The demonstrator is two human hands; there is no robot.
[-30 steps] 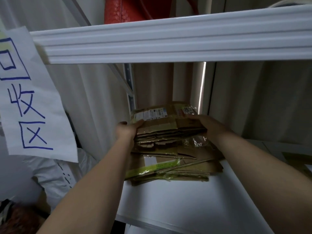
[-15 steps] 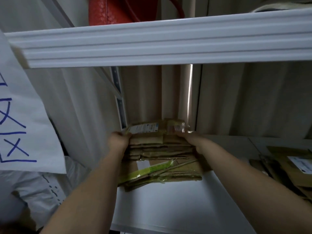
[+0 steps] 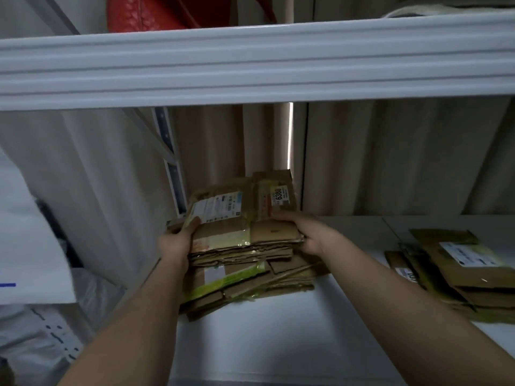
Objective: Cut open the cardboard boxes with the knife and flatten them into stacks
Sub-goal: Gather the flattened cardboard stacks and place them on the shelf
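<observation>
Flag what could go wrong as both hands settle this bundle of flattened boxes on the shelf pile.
1. The lower pile lies skewed, its front corner near the shelf edge; added weight could push pieces off.
2. The bundle, gripped by the left hand and right hand, looks uneven and taped; loose sheets may slide out.

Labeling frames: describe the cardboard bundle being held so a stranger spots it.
On the white shelf, against the curtain, lies a cardboard pile. The bundle sits atop it, gripped by left hand and right hand. Only it carries a yellow "6380" sticker.
</observation>
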